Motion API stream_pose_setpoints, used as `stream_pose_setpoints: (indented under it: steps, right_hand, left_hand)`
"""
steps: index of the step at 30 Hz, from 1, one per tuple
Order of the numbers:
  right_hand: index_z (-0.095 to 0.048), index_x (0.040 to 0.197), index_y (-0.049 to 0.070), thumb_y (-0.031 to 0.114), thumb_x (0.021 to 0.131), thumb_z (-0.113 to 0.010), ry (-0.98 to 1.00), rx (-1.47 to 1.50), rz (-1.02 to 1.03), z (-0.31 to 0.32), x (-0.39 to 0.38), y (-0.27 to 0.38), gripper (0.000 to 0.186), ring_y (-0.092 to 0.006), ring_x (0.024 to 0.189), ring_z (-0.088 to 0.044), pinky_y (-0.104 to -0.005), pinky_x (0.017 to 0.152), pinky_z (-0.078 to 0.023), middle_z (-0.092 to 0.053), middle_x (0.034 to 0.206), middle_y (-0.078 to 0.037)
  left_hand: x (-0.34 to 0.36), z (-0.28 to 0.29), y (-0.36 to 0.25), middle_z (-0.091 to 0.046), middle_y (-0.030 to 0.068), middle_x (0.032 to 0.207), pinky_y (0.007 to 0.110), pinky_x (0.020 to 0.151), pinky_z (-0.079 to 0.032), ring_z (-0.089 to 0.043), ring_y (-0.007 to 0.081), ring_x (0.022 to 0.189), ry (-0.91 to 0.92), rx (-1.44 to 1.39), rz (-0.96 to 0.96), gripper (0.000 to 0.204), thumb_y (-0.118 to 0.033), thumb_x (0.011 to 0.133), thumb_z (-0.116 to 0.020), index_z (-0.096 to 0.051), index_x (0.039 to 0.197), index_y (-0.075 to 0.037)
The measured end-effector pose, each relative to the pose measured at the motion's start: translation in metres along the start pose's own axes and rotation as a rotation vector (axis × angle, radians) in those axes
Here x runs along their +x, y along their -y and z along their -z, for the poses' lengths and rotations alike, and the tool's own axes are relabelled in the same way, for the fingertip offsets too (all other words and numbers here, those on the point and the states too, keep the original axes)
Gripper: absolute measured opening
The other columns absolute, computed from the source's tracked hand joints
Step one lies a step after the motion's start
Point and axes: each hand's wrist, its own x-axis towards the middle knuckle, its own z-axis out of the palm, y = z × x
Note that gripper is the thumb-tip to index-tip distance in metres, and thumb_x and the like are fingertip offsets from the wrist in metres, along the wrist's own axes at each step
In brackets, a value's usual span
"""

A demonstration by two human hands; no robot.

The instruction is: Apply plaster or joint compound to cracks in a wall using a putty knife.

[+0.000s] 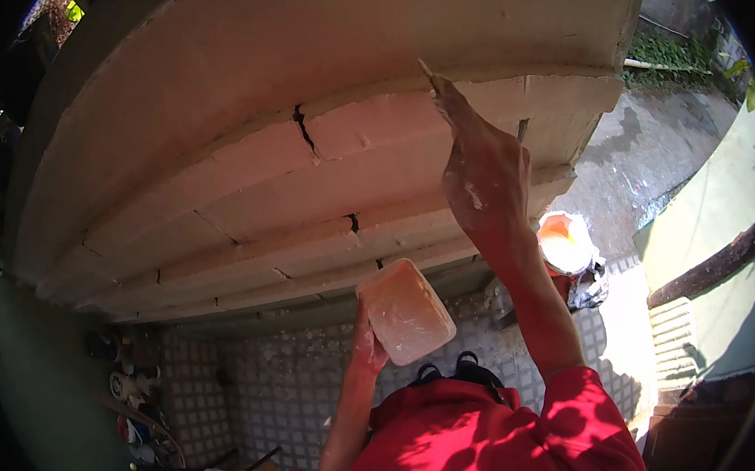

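Observation:
My right hand (pixel 487 177) is raised against the pale ledged panel (pixel 250 174), closed round a slim tool (pixel 427 73). The tool's narrow pale tip meets the seam along the upper ledge; its kind is hard to tell, as the fingers cover most of it. Pale smears mark the back of that hand. Lower down, my left hand (pixel 370 344) grips a squarish translucent plastic tub (pixel 407 312) by its side. The tub is tilted, and whitish residue coats it. Dark cracks (pixel 304 131) break the ledges to the left of my right hand.
A bucket (pixel 565 242) with white contents stands at the right, beside crumpled plastic (pixel 591 287). Tiled floor (pixel 279 395) lies below. Assorted items (pixel 135 389) are gathered at the lower left. A dark log-like beam (pixel 717 264) leans by the light wall at the right.

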Motion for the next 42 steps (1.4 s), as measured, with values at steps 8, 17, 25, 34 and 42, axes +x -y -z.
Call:
stream_pose_setpoints:
  steps: [8,17,25,34,42]
  right_hand:
    - [-0.055,0.131,0.001,-0.016,0.062,-0.044,-0.292,0.165,-0.086,-0.068,-0.057,-0.049,0.072,-0.0424,0.112,-0.059,-0.0441,0.091,-0.051,-0.062,0.119,-0.025]
    - [-0.053,0.133,0.001,-0.017,0.062,-0.042,-0.115,0.411,-0.101,-0.086,-0.066,-0.001,0.074,-0.0427,0.119,-0.054,-0.0447,0.092,-0.05,-0.057,0.126,-0.027]
    - [-0.052,0.131,-0.005,-0.017,0.062,-0.04,-0.267,0.39,-0.263,-0.009,-0.053,-0.068,0.071,-0.0432,0.112,-0.059,-0.0398,0.091,-0.051,-0.058,0.123,-0.03]
    - [-0.047,0.138,0.001,-0.016,0.062,-0.046,-0.138,0.329,-0.09,-0.074,-0.056,-0.02,0.077,-0.0433,0.1,-0.062,-0.0459,0.077,-0.054,-0.059,0.12,-0.027]
    - [-0.053,0.133,-0.003,-0.021,0.07,-0.033,-0.367,0.393,-0.162,-0.045,-0.051,-0.05,0.069,-0.0279,0.117,-0.061,-0.0333,0.093,-0.049,-0.059,0.129,-0.023]
  left_hand:
    - [-0.012,-0.008,0.009,-0.047,0.0088,0.143,0.044,0.105,-0.045,-0.05,0.0259,0.128,-0.028,-0.042,-0.106,0.073,-0.057,0.092,-0.052,-0.034,0.146,-0.011]
    - [-0.025,-0.036,0.026,-0.047,0.0086,0.143,0.044,0.104,-0.046,-0.05,0.0258,0.128,-0.179,-0.024,-0.217,0.07,-0.056,0.093,-0.052,-0.034,0.146,-0.013]
    - [-0.024,-0.032,0.047,-0.046,0.0102,0.144,0.045,0.106,-0.045,-0.05,0.0287,0.128,-0.082,-0.071,-0.271,0.069,-0.054,0.094,-0.051,-0.035,0.145,-0.011]
    - [-0.019,-0.034,0.042,-0.045,0.0107,0.146,0.046,0.107,-0.044,-0.048,0.0293,0.13,-0.047,-0.021,-0.259,0.071,-0.054,0.094,-0.05,-0.032,0.148,-0.011]
    - [-0.026,-0.021,0.004,-0.049,0.0098,0.141,0.045,0.103,-0.047,-0.051,0.028,0.126,-0.085,-0.018,-0.246,0.07,-0.055,0.093,-0.053,-0.036,0.145,-0.011]
